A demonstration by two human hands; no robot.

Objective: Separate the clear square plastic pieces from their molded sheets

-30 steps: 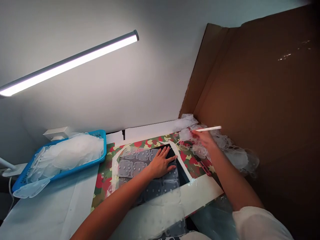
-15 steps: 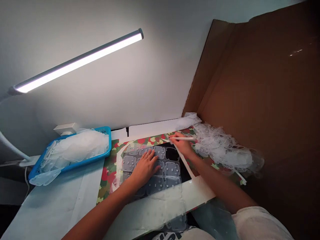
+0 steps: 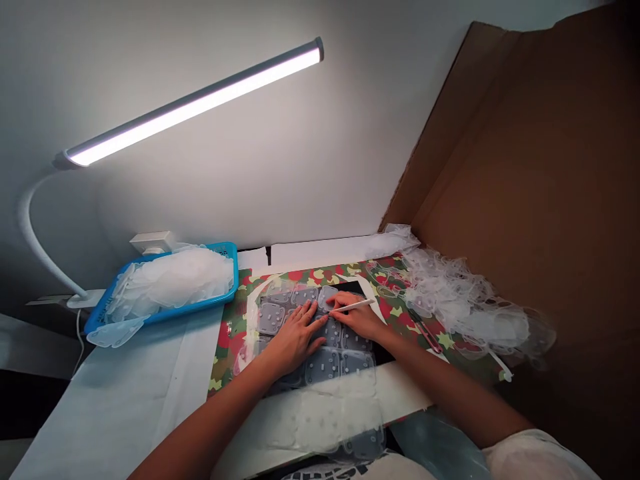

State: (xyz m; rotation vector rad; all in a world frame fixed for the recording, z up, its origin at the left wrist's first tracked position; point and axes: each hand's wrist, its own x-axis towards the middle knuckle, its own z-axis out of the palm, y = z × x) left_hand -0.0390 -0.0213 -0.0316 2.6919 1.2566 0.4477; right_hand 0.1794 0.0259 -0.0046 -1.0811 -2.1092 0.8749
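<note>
My left hand (image 3: 295, 340) lies flat with its fingers spread on a clear plastic sheet of moulded square cells (image 3: 323, 367), holding nothing. The sheet rests on a black mat (image 3: 356, 288), itself on a camouflage-patterned mat (image 3: 395, 288). My right hand (image 3: 357, 318) grips a thin white stylus (image 3: 353, 306), its tip at a cell by my left fingertips. Whether the tip touches the plastic is too small to tell. The hands nearly meet, and they hide the sheet's middle.
A heap of clear plastic offcuts (image 3: 465, 307) lies right of the sheet against a brown cardboard wall (image 3: 525, 200). A blue tray (image 3: 220, 291) of stacked clear plastic pieces stands at left on white paper (image 3: 125, 400). A white LED lamp (image 3: 195, 100) arches above.
My right hand has moved left from the offcuts onto the sheet, next to my left hand, with the stylus lowered. My left hand has slid slightly right. The view has shifted, showing more of the lamp.
</note>
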